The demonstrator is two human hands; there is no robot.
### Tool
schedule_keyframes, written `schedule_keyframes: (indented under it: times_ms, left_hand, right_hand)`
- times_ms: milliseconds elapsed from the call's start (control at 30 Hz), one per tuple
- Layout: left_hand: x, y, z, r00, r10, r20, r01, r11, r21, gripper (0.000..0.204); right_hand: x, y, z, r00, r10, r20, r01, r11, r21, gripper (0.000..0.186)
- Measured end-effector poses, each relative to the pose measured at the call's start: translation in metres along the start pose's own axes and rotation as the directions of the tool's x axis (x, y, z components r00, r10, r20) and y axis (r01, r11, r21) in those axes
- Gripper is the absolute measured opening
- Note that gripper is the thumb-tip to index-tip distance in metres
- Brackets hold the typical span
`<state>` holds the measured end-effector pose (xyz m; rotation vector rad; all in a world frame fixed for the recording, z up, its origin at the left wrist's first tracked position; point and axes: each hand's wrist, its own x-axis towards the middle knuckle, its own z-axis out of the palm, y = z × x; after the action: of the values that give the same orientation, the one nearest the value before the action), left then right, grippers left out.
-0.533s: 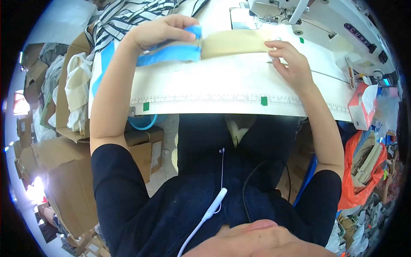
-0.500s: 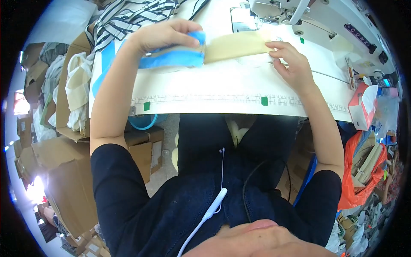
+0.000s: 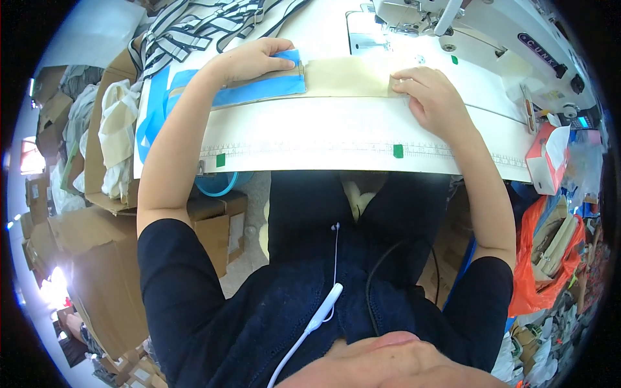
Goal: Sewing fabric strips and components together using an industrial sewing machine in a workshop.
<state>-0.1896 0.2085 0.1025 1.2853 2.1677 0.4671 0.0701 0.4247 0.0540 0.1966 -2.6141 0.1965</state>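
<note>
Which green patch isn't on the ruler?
The green patch by the sewing machine, beyond the right hand; the other two are on the ruler.

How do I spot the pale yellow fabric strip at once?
Find the white sewing machine at upper right, then the white tabletop under it. The fabric strip lies there between the left hand and right hand. Unlike the blue-edged piece at its left end, it is plain pale yellow, without blue.

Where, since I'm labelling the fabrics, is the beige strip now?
In the head view, the beige strip lies on the white table, upper middle, between the blue-edged piece on its left and the right hand, which touches its right end.
</note>
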Motion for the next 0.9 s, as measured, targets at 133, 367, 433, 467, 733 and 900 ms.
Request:
schedule_keyframes:
  times_ms: [133, 367, 433, 467, 733, 900]
  left_hand:
    - [0.0, 0.006, -0.007, 0.999, 0.028, -0.037, -0.028, 1.0, 0.006, 0.041]
    - [0.006, 0.017, -0.006, 0.996, 0.071, -0.049, -0.064, 0.989, 0.133, 0.042]
    - [0.014, 0.004, -0.001, 0.999, 0.039, 0.026, -0.044, 0.98, 0.193, 0.045]
    - [0.013, 0.004, 0.002, 1.0, -0.009, 0.016, 0.006, 0.986, 0.168, 0.046]
    - [0.014, -0.003, 0.006, 0.999, 0.03, -0.039, -0.024, 0.988, 0.153, 0.033]
    - [0.01, 0.008, 0.001, 1.0, 0.013, -0.019, -0.01, 0.986, 0.167, 0.036]
  right_hand:
    - [-0.005, 0.002, -0.002, 0.996, 0.058, 0.074, -0.062, 0.997, 0.045, 0.024]
    - [-0.007, 0.003, -0.002, 0.991, 0.105, 0.081, -0.108, 0.994, 0.031, 0.027]
    - [-0.006, 0.003, -0.002, 0.992, 0.099, 0.082, -0.103, 0.994, 0.044, 0.027]
    - [-0.007, 0.003, -0.003, 0.992, 0.094, 0.085, -0.099, 0.994, 0.055, 0.027]
    - [-0.006, 0.006, -0.006, 0.986, 0.117, 0.116, -0.129, 0.987, 0.096, 0.026]
    - [-0.012, 0.011, -0.002, 0.984, 0.086, 0.157, -0.097, 0.993, 0.065, 0.029]
